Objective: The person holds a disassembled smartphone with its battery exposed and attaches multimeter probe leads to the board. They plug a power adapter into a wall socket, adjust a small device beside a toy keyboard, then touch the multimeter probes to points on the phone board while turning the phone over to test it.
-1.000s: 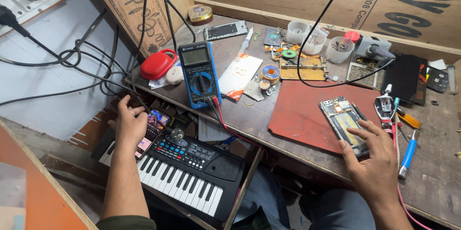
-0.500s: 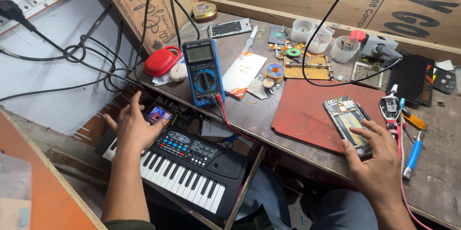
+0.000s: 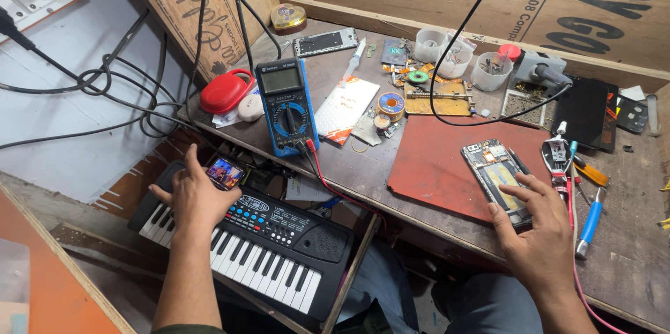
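My left hand (image 3: 193,198) lies spread, fingers apart, on the left end of a small black toy keyboard (image 3: 279,247) below the bench; a small lit screen (image 3: 225,173) sits right by its fingertips. My right hand (image 3: 537,226) rests with fingers apart on the near end of an opened phone (image 3: 497,179) with bare internals, which lies on a red work mat (image 3: 447,166). Neither hand grips anything.
A blue multimeter (image 3: 287,106) with red and black leads stands mid-bench beside a red case (image 3: 227,91). Solder spools, plastic cups, a circuit board, tweezers and a blue-handled screwdriver (image 3: 590,222) crowd the wooden bench (image 3: 628,264). Black cables hang at the left wall.
My left hand has opened and slid left along the keyboard's end. The view has shifted slightly. My right hand stays on the phone.
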